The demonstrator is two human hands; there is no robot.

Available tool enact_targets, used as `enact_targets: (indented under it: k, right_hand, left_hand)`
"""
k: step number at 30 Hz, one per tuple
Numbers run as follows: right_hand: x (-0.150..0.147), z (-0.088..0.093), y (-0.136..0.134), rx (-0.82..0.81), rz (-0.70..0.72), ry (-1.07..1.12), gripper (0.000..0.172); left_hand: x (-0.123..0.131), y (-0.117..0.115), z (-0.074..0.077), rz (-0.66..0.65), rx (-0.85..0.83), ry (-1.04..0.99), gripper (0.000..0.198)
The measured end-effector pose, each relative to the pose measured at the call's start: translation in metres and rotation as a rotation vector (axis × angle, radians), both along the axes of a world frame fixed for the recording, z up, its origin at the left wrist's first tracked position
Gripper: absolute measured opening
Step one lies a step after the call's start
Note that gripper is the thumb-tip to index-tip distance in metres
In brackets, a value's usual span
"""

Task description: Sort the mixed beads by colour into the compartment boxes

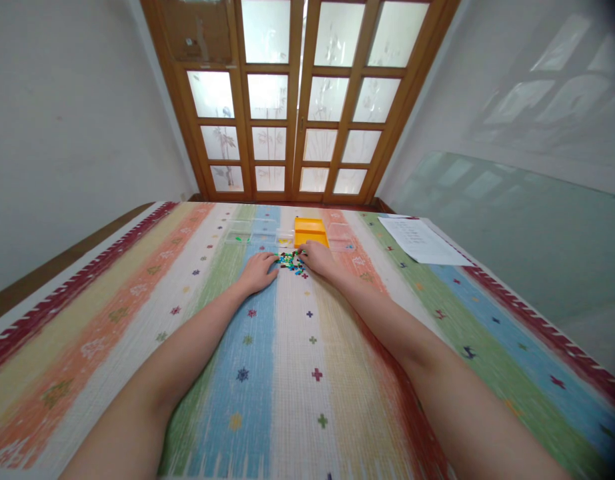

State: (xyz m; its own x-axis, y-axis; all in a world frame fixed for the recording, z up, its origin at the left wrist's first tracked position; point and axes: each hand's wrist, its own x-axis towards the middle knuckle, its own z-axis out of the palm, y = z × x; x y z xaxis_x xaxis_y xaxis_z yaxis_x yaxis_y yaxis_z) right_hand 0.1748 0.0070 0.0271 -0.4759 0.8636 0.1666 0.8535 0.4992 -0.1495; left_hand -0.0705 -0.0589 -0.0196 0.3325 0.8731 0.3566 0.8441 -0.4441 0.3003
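Observation:
A small heap of tiny coloured pieces [291,262] lies on the striped cloth far out in front of me. My left hand [259,271] rests palm down at the heap's left edge, fingers lying flat and touching the pieces. My right hand [317,258] sits at the heap's right edge with its fingers curled toward the pieces; what they pinch, if anything, is too small to see. Just behind the heap stands a yellow tray [310,231], with clear plastic boxes [250,231] to its left.
The striped, multicoloured cloth [287,373] covers the whole table. Another clear box [340,237] stands right of the yellow tray. A printed white sheet [421,241] lies at the far right. Wooden glazed doors [297,100] and white walls close the room behind.

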Motion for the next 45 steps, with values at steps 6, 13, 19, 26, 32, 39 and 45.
enact_targets:
  k: [6,13,19,26,32,39,45]
  right_hand:
    - [-0.004,-0.001,0.003,-0.003,0.035,-0.009,0.026]
    - [-0.001,-0.004,0.004,0.002,0.012,0.015,0.024]
    - [-0.006,-0.005,0.012,0.038,-0.035,0.123,0.022]
    - [-0.030,-0.002,0.024,0.056,-0.134,0.166,0.028]
    - [-0.037,-0.004,0.034,0.048,-0.178,0.132,0.033]
    - [-0.040,-0.002,0.032,0.048,-0.153,0.107,0.035]
    - [-0.028,-0.001,0.027,0.044,-0.147,0.104,0.038]
  left_hand:
    - [0.000,-0.001,0.000,-0.002,0.003,0.008,0.043]
    - [0.001,-0.001,0.001,-0.001,0.006,0.004,0.043]
    - [0.001,-0.001,0.002,0.000,0.003,0.015,0.043]
    - [0.001,-0.001,0.002,0.006,-0.001,0.010,0.044]
    - [0.002,-0.002,0.004,0.008,-0.005,0.021,0.045]
    - [0.001,-0.002,0.003,0.007,-0.003,0.020,0.044]
    - [0.002,-0.003,0.004,-0.003,-0.015,0.004,0.043]
